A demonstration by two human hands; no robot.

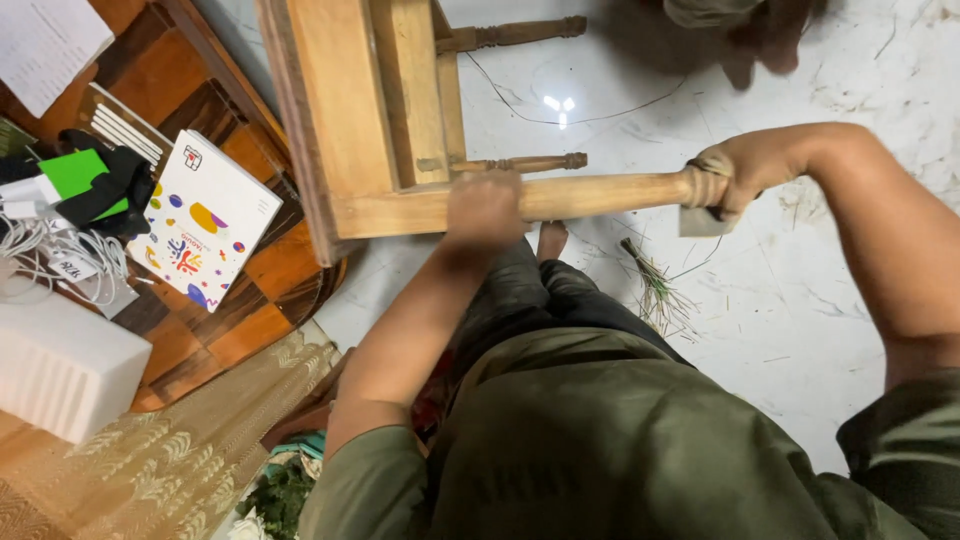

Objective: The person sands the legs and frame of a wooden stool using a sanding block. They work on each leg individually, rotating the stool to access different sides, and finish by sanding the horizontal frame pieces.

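Note:
A wooden stool or small table [350, 110] lies on its side on the white marble floor. One turned leg [600, 192] runs horizontally across the middle of the view. My left hand [484, 208] is closed around that leg close to the frame. At the leg's far end my right hand [728, 178] presses a small grey sheet, like sandpaper [700, 222], against the wood. My foot [550, 240] shows just below the leg.
A low patterned wooden table [200, 330] stands at left, bearing a white box with coloured shapes [205, 220], a green and black item, white cables and a white foam block [60, 365]. Dry grass strands [655, 290] lie on the floor. A beige lace cloth [170, 460] hangs lower left.

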